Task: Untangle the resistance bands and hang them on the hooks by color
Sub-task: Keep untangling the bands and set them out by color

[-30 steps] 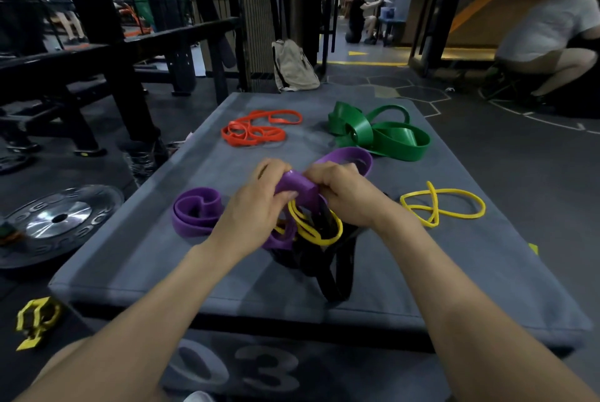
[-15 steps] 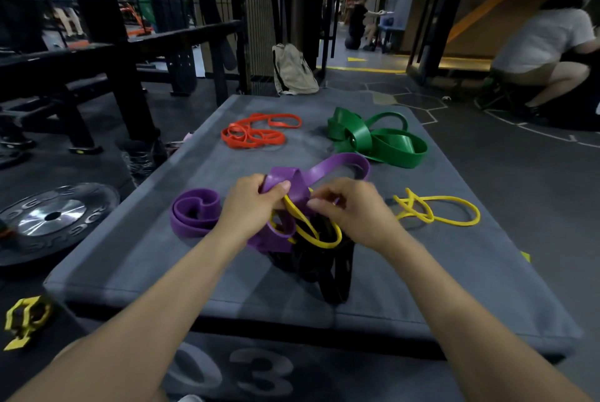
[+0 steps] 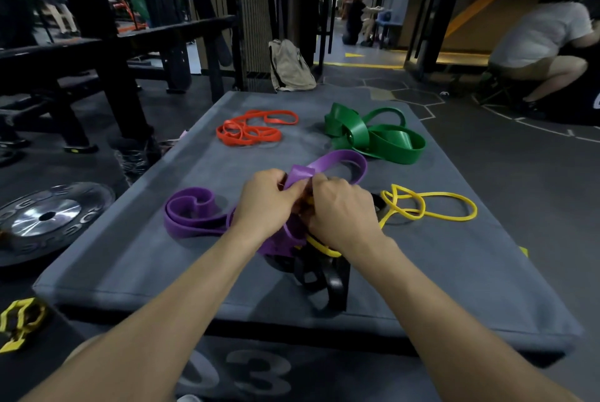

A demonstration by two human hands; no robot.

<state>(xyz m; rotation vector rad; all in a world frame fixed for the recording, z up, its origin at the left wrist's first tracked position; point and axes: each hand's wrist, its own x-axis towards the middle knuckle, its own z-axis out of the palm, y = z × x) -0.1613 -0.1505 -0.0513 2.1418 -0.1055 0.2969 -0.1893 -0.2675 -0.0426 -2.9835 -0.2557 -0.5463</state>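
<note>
On the grey mat point(image 3: 136, 258), the knot of bands is largely hidden under both hands. The left hand point(image 3: 264, 203) and right hand point(image 3: 341, 210) pinch the purple band point(image 3: 337, 159) at mat centre; black bands point(image 3: 328, 281) trail nearer. A yellow band point(image 3: 431, 206) lies just right of the hands.

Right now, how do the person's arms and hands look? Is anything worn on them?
Both forearms are bare, with no sleeves visible up to the frame's lower edge. The left hand and the right hand wear no gloves; no watch, ring or wristband shows.
</note>
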